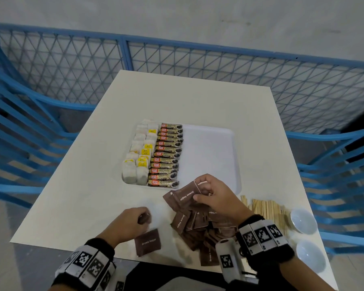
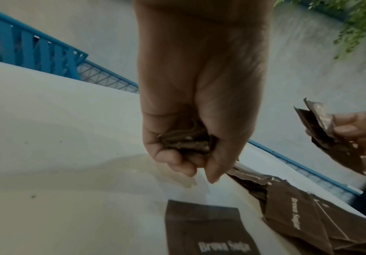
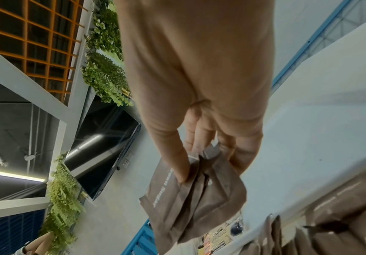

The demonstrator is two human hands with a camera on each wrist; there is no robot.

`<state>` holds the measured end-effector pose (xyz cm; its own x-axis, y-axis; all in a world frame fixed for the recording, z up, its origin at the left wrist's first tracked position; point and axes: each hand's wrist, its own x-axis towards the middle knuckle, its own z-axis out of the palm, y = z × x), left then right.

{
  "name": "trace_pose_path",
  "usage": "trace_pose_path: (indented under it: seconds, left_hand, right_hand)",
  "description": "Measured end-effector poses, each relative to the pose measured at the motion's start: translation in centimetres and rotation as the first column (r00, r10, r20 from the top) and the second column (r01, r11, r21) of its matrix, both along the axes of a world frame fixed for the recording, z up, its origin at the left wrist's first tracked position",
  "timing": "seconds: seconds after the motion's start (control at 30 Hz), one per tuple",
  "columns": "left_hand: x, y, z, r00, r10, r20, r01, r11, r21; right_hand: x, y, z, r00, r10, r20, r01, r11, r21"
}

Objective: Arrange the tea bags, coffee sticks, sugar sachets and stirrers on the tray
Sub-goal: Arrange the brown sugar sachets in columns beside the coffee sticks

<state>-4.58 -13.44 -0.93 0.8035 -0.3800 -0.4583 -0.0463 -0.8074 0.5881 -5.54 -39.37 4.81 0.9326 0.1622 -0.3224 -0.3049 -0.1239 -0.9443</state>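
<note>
Underfoot lies grey concrete floor, and a blue mesh fence [image 1: 198,59] runs behind the white table [image 1: 76,196], with blue slatted chairs [image 1: 19,122] at its left and right sides. Centrally on the table sits the white tray [image 1: 210,152]: tea bags [image 1: 138,154] fill its left edge in two columns, coffee sticks [image 1: 166,156] lie stacked just beside them, and its right half is bare. Near the front edge spreads a pile of brown sugar sachets [image 1: 200,225], with one lone sachet [image 1: 148,242] left of it. The right hand [image 1: 213,194] pinches several sachets [image 3: 191,198] between thumb and fingers above the pile. The left hand [image 1: 130,222] is curled round crumpled brown sachets [image 2: 186,139]. Wooden stirrers [image 1: 267,208] lie toward the front right corner, beside two white bowls [image 1: 303,220]. The right wrist view shows wall greenery [image 3: 103,69] and an orange grid [image 3: 31,43].
</note>
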Motion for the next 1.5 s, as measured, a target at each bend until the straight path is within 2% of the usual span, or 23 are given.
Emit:
trace_pose_path:
  seconds: [0.1, 0.27, 0.37, 0.43, 0.5, 0.53, 0.57, 0.6, 0.63, 0.7, 0.77, 0.9, 0.93, 1.07, 1.1, 1.23, 1.3, 1.33, 1.4, 1.5]
  left_hand:
    - [0.2, -0.1, 0.3, 0.999, -0.052, 0.003, 0.052, 0.997, 0.049]
    - [-0.6, -1.2, -0.3, 0.974, -0.207, -0.092, 0.223, 0.952, 0.211]
    - [-0.7, -1.3, -0.2, 0.967, -0.241, -0.083, 0.254, 0.929, 0.267]
    - [-0.5, -1.1, 0.3, 0.967, -0.243, -0.082, 0.255, 0.944, 0.21]
    - [-0.3, -0.7, 0.5, 0.98, -0.172, -0.097, 0.179, 0.981, 0.076]
    - [-0.2, -0.7, 0.9, 0.987, -0.068, -0.144, 0.063, 0.997, -0.038]
    - [-0.1, -0.8, 1.2, 0.976, 0.041, -0.215, -0.08, 0.981, -0.178]
    - [0.0, -1.1, 1.9, 0.936, 0.138, -0.324, -0.239, 0.924, -0.299]
    - [0.0, -1.5, 2.5, 0.867, 0.208, -0.454, -0.402, 0.83, -0.387]
    - [0.0, -2.6, 3.9, 0.703, 0.254, -0.664, -0.648, 0.613, -0.452]
    - [0.1, -3.3, 4.9, 0.601, 0.23, -0.766, -0.754, 0.482, -0.447]
    - [0.2, -3.8, 5.9, 0.491, 0.074, -0.868, -0.818, 0.38, -0.431]
    - [0.2, -3.8, 5.9, 0.5, 0.067, -0.863, -0.812, 0.383, -0.441]
    - [0.1, -4.2, 5.8, 0.677, 0.111, -0.727, -0.652, 0.547, -0.524]
    - [0.1, -4.4, 5.9, 0.701, 0.133, -0.701, -0.634, 0.565, -0.527]
    - [0.0, -4.5, 6.1, 0.734, 0.132, -0.667, -0.593, 0.604, -0.533]
    - [-0.1, -4.3, 5.9, 0.727, 0.137, -0.673, -0.608, 0.583, -0.538]
    - [-0.1, -4.2, 5.8, 0.714, 0.14, -0.686, -0.632, 0.551, -0.545]
    - [-0.1, -4.0, 5.6, 0.702, 0.135, -0.7, -0.656, 0.506, -0.56]
    - [-0.2, -3.5, 5.3, 0.706, 0.141, -0.694, -0.654, 0.505, -0.563]
  right_hand:
    - [0.2, 0.8, 0.0, 0.999, 0.023, 0.023, -0.023, 1.0, 0.004]
    - [0.2, 1.5, -0.1, 0.999, 0.038, 0.028, -0.038, 0.999, 0.006]
    - [0.1, 1.6, -0.3, 0.998, 0.063, 0.019, -0.063, 0.998, -0.002]
    - [0.1, 1.6, -0.4, 0.997, 0.075, 0.021, -0.075, 0.997, -0.013]
    - [0.1, 1.6, -0.4, 0.997, 0.078, 0.016, -0.078, 0.997, -0.004]
    - [0.1, 1.6, -0.2, 0.997, 0.081, 0.01, -0.081, 0.997, 0.006]
    - [0.1, 1.7, 0.0, 0.996, 0.092, 0.002, -0.092, 0.996, 0.02]
    - [0.1, 1.8, 0.3, 0.994, 0.113, -0.006, -0.113, 0.993, 0.041]
    - [0.1, 1.9, 0.6, 0.99, 0.144, -0.012, -0.143, 0.988, 0.061]
    - [0.1, 2.5, 1.0, 0.977, 0.212, -0.011, -0.211, 0.975, 0.074]
    - [0.1, 3.3, 1.1, 0.967, 0.256, 0.012, -0.256, 0.966, 0.018]
    - [0.0, 4.3, 0.8, 0.953, 0.261, 0.155, -0.227, 0.951, -0.211]
    - [0.0, 4.5, 0.8, 0.947, 0.257, 0.19, -0.208, 0.947, -0.245]
    - [-0.2, 4.6, 0.8, 0.906, 0.274, 0.321, -0.124, 0.899, -0.419]
    - [-0.2, 4.4, 0.7, 0.899, 0.277, 0.34, -0.109, 0.892, -0.439]
    - [-1.1, 1.8, 0.6, 0.913, 0.238, 0.331, -0.066, 0.887, -0.457]
    - [-1.9, -0.4, 0.1, 0.929, 0.209, 0.305, -0.035, 0.87, -0.492]
    - [-2.4, -1.7, -0.4, 0.93, 0.23, 0.286, -0.039, 0.836, -0.547]
    - [-3.4, -4.0, -1.2, 0.918, 0.351, 0.187, -0.134, 0.715, -0.687]
    - [-5.2, -6.1, -2.0, 0.87, 0.493, -0.021, -0.328, 0.544, -0.772]
